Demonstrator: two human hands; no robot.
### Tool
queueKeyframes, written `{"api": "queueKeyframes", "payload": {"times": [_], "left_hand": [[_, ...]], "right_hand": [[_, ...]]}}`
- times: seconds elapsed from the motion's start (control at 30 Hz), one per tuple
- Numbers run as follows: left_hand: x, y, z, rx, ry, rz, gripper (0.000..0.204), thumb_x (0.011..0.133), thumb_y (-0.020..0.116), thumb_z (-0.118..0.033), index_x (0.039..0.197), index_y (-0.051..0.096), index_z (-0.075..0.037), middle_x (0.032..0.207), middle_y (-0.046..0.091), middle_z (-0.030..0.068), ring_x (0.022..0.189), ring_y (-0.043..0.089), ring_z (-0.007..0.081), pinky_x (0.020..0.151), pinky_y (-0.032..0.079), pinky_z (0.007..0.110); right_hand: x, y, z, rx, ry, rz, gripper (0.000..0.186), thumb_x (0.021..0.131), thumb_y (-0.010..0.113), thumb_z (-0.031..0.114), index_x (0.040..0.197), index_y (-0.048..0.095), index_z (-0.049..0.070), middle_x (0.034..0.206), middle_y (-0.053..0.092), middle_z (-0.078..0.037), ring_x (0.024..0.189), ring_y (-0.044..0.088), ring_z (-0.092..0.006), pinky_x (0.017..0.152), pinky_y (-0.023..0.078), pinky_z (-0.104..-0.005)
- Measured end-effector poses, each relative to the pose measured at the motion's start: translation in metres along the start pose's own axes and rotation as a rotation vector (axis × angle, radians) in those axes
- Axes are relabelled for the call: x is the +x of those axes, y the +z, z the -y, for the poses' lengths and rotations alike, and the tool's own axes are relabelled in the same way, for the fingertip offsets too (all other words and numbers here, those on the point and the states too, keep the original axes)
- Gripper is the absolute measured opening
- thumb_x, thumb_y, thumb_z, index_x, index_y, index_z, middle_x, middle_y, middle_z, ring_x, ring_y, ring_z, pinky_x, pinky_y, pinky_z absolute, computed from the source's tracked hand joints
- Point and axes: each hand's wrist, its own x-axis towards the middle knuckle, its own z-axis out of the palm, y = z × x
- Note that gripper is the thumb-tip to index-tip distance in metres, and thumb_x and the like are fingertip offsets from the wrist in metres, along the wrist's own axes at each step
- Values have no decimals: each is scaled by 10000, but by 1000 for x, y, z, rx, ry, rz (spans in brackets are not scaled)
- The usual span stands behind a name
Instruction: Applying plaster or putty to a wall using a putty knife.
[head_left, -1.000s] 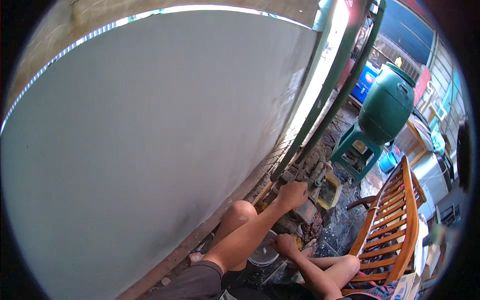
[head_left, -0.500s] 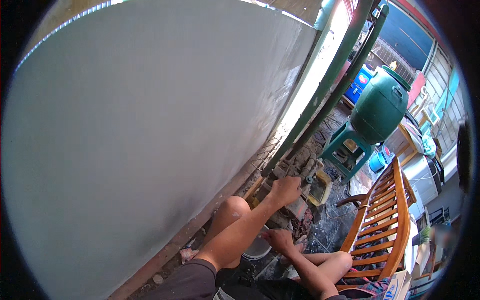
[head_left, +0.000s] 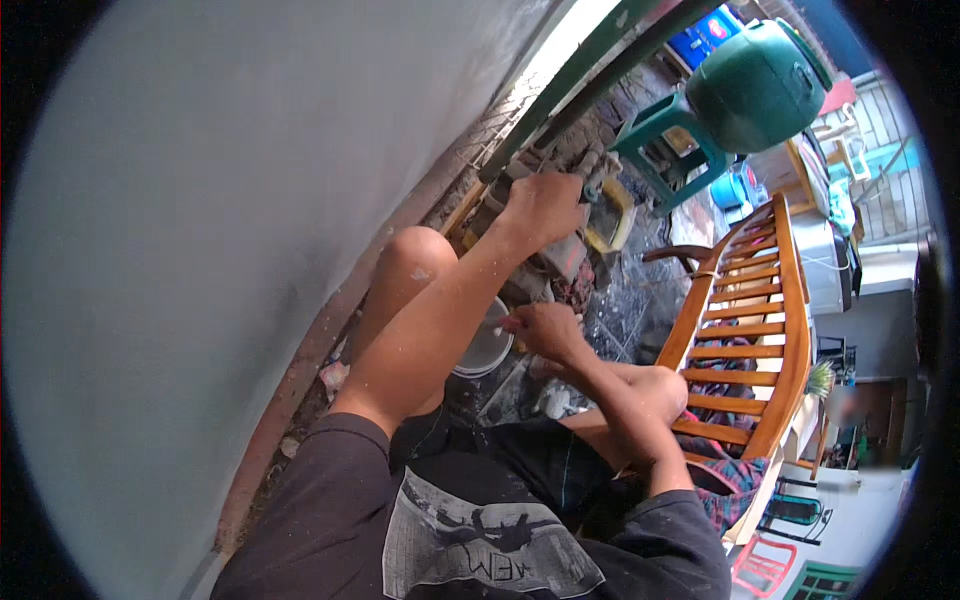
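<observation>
My left hand [head_left: 545, 210] is closed, reaching out over a cluttered heap beside the wall; whatever it holds, if anything, is hidden behind the fingers. Below it, my right hand [head_left: 550, 330] is closed at the edge of a white bucket [head_left: 480, 372]. Something small and pinkish shows at its fingertips, too small to name. The bucket stands between my knees, partly hidden by my left forearm. Past my left hand lies a yellowish tub [head_left: 624, 222] with an open top.
A grey plastered wall [head_left: 200, 230] runs along my left. To the right stands a slatted wooden bench [head_left: 735, 350]. Farther off, a green barrel [head_left: 755, 88] rests on a green plastic stool [head_left: 690, 178]. Green posts [head_left: 575, 75] slant beside the wall.
The view has tilted down, showing more of my shirt and lap. Both hands remain closed, the left over the heap and the right by the bucket.
</observation>
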Motion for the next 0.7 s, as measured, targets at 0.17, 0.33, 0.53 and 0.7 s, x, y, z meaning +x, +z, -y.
{"api": "queueKeyframes", "payload": {"times": [0.17,0.33,0.53,0.7], "left_hand": [[-1,15,-2,25,-42,55,210,793,580,-252,868,631,-62,862,648,184,846,636,374,730,488,514],[-10,40,3,8,-18,14,186,800,584,-236,841,606,-55,806,642,195,810,634,399,710,500,513],[-10,23,-7,-40,-45,61,165,800,579,-208,819,588,-44,796,643,185,808,635,390,703,493,518],[-6,22,-1,-26,-44,73,186,800,582,-211,870,582,-38,850,644,188,867,625,394,731,490,524]], "right_hand": [[-6,19,-14,-306,-62,111,368,910,510,351,735,660,64,700,660,-154,647,662,-316,572,513,-437],[-23,21,5,-5,27,202,413,900,521,488,859,710,123,787,676,-163,753,661,-342,659,503,-455],[-11,13,3,-121,55,48,336,906,527,413,846,697,129,737,662,-141,705,653,-338,578,495,-456],[-16,14,14,-131,-39,151,319,917,514,415,893,709,163,760,676,-119,720,656,-325,625,502,-450]]}}
